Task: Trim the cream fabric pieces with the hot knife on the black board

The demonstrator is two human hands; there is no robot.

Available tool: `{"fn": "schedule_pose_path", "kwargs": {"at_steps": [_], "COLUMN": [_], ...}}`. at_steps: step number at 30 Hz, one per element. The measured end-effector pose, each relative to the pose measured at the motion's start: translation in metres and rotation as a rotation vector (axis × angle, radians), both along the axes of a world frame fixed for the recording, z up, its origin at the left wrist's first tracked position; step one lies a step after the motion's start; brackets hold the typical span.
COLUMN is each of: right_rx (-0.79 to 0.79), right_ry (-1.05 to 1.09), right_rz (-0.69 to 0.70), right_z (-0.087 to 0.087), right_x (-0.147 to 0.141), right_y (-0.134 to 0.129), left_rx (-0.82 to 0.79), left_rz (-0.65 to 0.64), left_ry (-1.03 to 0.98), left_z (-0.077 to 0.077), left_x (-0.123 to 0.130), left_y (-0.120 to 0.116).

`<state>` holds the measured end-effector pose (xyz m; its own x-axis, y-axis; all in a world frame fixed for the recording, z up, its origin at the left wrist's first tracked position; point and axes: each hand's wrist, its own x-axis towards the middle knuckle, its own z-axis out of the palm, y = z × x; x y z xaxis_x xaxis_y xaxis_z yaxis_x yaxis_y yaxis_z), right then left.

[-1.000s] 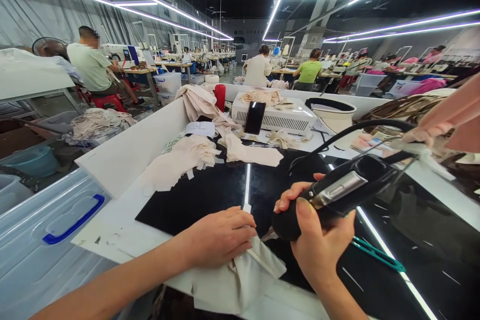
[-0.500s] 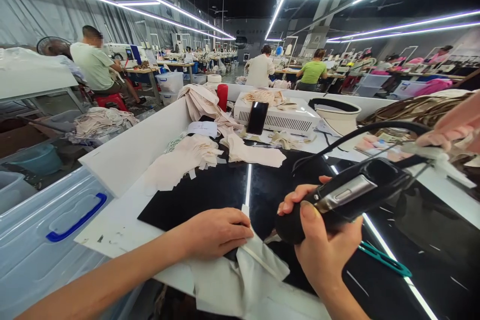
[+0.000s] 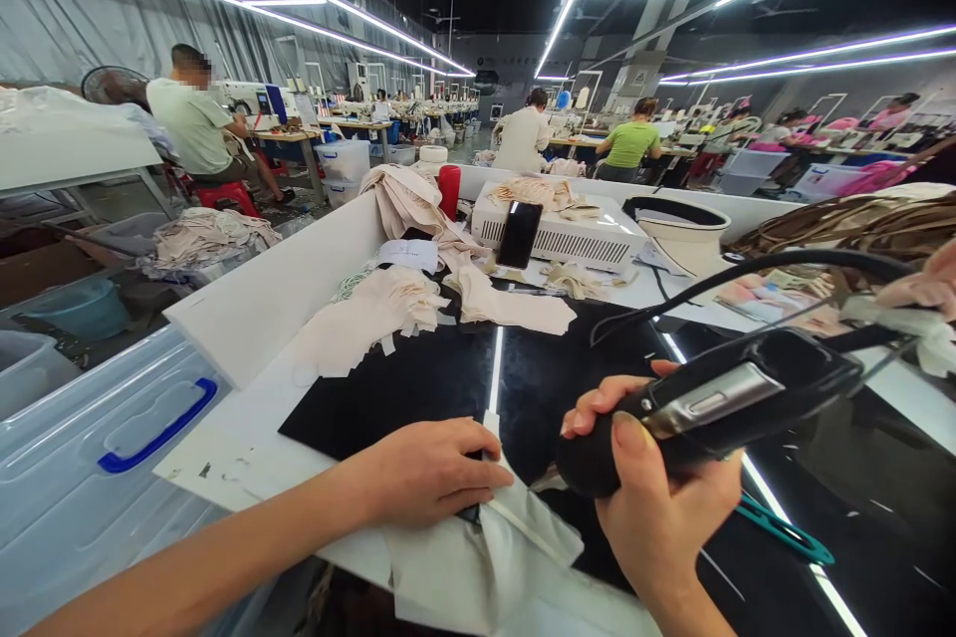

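Note:
My left hand (image 3: 440,468) lies flat on a white fabric piece (image 3: 508,557) at the table's near edge, fingers stretched over its narrow strip. Something dark shows beneath my fingers; I cannot make it out. My right hand (image 3: 664,478) is wrapped around a black corded hand tool (image 3: 747,398) with a metal plate on its side. The tool's rounded end points left, just above the black board (image 3: 418,398) and apart from the fabric. At the right edge, another person's hand (image 3: 926,289) is by the white wrapping on the tool's cord.
Stacked cream fabric pieces (image 3: 373,314) lie beyond my left hand. A phone (image 3: 519,234) leans on a white vented box (image 3: 583,241). A teal slim tool (image 3: 788,530) lies right of my right hand. Left of the table stands a clear bin (image 3: 82,478).
The black hand tool and my right hand have shifted slightly right and down in view. The other person's hand has moved right. My left hand still rests on the fabric.

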<state>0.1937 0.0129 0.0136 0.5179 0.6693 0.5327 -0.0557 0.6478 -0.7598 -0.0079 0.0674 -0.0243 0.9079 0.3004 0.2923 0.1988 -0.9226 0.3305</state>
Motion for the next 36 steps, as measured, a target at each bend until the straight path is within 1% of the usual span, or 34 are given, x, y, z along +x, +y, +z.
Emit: {"fn": "schedule_pose_path", "kwargs": {"at_steps": [5, 8, 15, 22, 27, 31, 36], "right_rx": [-0.002, -0.006, 0.010, -0.038, 0.006, -0.001, -0.020], "right_ry": [0.005, 0.014, 0.033, 0.016, 0.028, 0.002, -0.022], "right_rz": [0.005, 0.008, 0.024, 0.026, 0.052, 0.075, 0.054], "right_z": [0.001, 0.003, 0.004, 0.005, 0.002, 0.000, 0.001], "right_x": [-0.001, -0.002, -0.008, -0.010, -0.011, -0.013, -0.015], "right_y": [0.000, 0.002, 0.010, 0.011, 0.018, 0.021, 0.024], "left_rx": [0.078, 0.094, 0.104, 0.087, 0.081, 0.087, 0.084], "left_rz": [0.000, 0.003, 0.010, 0.021, 0.019, 0.024, 0.048], "left_ry": [0.021, 0.028, 0.023, 0.039, 0.024, 0.050, 0.069], "left_z": [-0.001, -0.004, -0.005, -0.003, -0.003, -0.003, -0.004], "left_x": [-0.002, -0.002, -0.002, -0.002, -0.002, -0.002, -0.003], "left_y": [-0.004, -0.005, -0.005, -0.006, -0.006, -0.006, -0.005]}}
